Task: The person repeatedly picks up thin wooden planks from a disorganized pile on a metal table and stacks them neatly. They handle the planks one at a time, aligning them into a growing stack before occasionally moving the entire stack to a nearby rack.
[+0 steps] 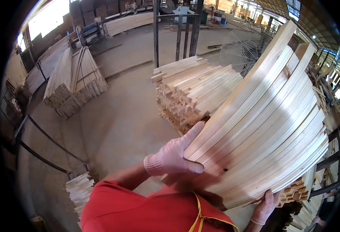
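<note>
A wide bundle of pale wooden slats [255,131], laid side by side, slants up across the right of the head view. My left hand [173,152], in a pinkish knit glove, grips the bundle's left edge, thumb and fingers apart around the wood. At the lower right edge, my right hand [267,207], gloved likewise, presses its fingertips against the slats; part of it is hidden. One slat has a small dark knot. Just beyond the bundle stands a stack of wooden sticks [201,89].
Behind the stack are a round wire-caged fan [251,46] and a dark metal frame [156,38]. Long boards lie stacked [73,83] at far left. A bent metal rail [42,156] stands at near left, with more slats [80,193] beside it. Other sticks [293,191] lie at lower right.
</note>
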Demonstrator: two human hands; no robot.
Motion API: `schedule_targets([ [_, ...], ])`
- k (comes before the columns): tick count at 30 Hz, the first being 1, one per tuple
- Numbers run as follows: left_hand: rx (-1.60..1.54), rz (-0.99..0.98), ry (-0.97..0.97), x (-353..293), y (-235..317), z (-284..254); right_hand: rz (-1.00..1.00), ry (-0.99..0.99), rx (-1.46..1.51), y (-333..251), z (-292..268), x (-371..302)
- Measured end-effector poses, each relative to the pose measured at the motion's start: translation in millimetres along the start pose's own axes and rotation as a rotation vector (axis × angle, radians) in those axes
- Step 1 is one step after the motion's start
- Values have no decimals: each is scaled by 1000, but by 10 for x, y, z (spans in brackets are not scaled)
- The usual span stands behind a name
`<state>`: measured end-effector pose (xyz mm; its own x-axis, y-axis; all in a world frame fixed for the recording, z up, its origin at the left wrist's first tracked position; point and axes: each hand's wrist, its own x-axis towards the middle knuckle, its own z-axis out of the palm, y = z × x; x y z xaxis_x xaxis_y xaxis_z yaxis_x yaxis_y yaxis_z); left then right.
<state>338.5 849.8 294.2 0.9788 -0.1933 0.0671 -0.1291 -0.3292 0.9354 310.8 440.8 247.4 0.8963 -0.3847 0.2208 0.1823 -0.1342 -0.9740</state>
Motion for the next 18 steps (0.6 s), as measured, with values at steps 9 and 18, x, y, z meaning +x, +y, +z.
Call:
schedule_targets([
  [9,-148,258,-102,661,-433,-416,-32,95,-10,-12,495,-106],
  [18,-352,175,-349,2241,-625,-871,33,292,-174,-434,1126,574],
])
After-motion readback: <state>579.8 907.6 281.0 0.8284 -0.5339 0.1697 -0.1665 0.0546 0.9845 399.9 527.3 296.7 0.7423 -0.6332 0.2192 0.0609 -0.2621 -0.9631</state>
